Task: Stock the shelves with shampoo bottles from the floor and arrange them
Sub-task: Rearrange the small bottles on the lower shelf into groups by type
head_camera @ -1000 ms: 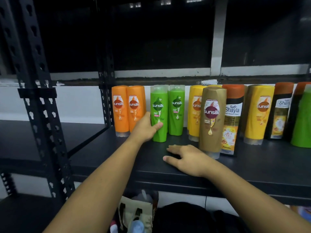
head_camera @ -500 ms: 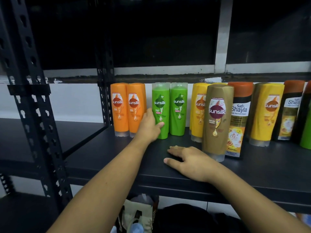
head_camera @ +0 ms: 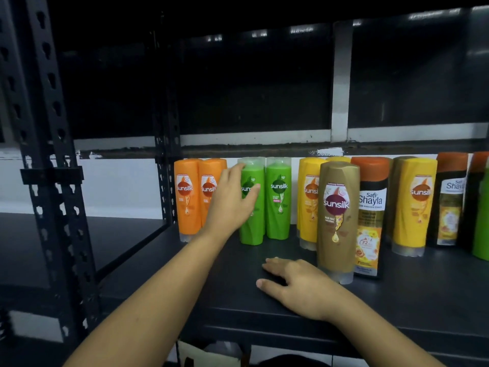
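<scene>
"sunsilk" on gold bottle (head_camera: 338, 221), green bottles (head_camera: 279, 200); "Safi Shayla" on black bottle (head_camera: 370, 215).

Gold bottle (head_camera: 338, 215) was metallic gold-brown, with a maroon round logo, white "sunsilk" lettering, a yellow drop graphic and a clear cap at the base. Left of the gold bottle, yellow bottles (head_camera: 308, 207) had a brown-orange logo. The near green bottle (head_camera: 277, 200) and far green bottle (head_camera: 254, 234) were bright green with a darker green logo and white lettering, plus a small pink tag on the near one. Furthest left, orange bottles (head_camera: 186, 200) had a red-orange logo. Just right of the gold bottle, the Shayla bottle (head_camera: 370, 207) was black with an orange cap, white label band and gold-orange floral panel. Further right were a yellow bottle (head_camera: 412, 205) and a second Shayla bottle (head_camera: 449, 200) in the same colours. The shelf (head_camera: 397, 300) was matte black. The uprights (head_camera: 50, 213) were black with rows of punched slots. The wall (head_camera: 119, 181) was white.
</scene>
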